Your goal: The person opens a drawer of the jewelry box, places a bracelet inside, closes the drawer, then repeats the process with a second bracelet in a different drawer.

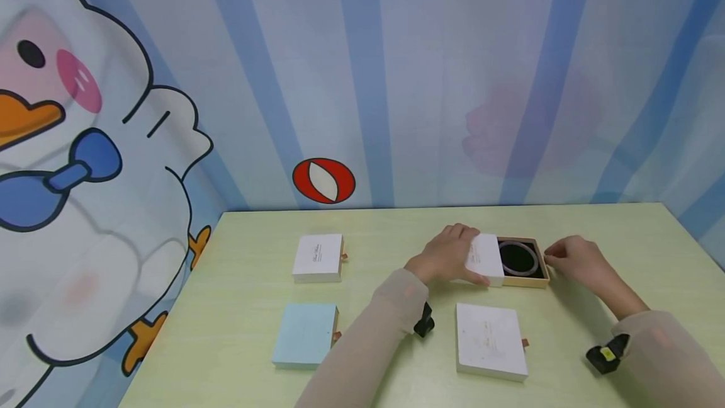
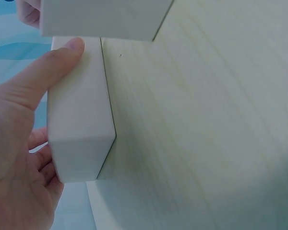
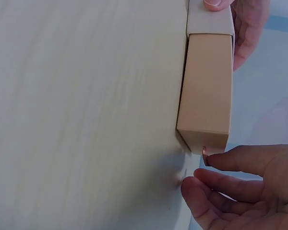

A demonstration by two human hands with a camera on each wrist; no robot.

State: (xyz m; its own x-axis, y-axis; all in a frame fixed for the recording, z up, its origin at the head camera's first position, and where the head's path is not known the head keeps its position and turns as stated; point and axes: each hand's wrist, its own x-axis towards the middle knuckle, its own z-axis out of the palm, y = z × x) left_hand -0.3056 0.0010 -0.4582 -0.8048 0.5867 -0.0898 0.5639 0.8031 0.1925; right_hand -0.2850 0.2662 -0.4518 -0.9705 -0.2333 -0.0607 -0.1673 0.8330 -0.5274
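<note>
My left hand point(image 1: 447, 254) grips the white sleeve point(image 1: 485, 260) of a small drawer-style gift box, its thumb along the near side in the left wrist view. The tan inner drawer point(image 1: 523, 281) sticks partway out to the right. Inside it, a pale ring like a bangle point(image 1: 535, 263) circles a dark round pad point(image 1: 517, 257). Beside the drawer's right end is my right hand point(image 1: 583, 263). Its thumb tip meets the small brown ribbon tab point(image 3: 204, 154) in the right wrist view, with a slight gap between thumb and fingers.
On the pale wooden table point(image 1: 396, 232) lie a white box point(image 1: 318, 258) at back left, a light blue box point(image 1: 306, 335) at front left and a larger white box point(image 1: 491, 340) nearer me. Each has a brown tab on its right. A printed curtain point(image 1: 413, 93) hangs behind.
</note>
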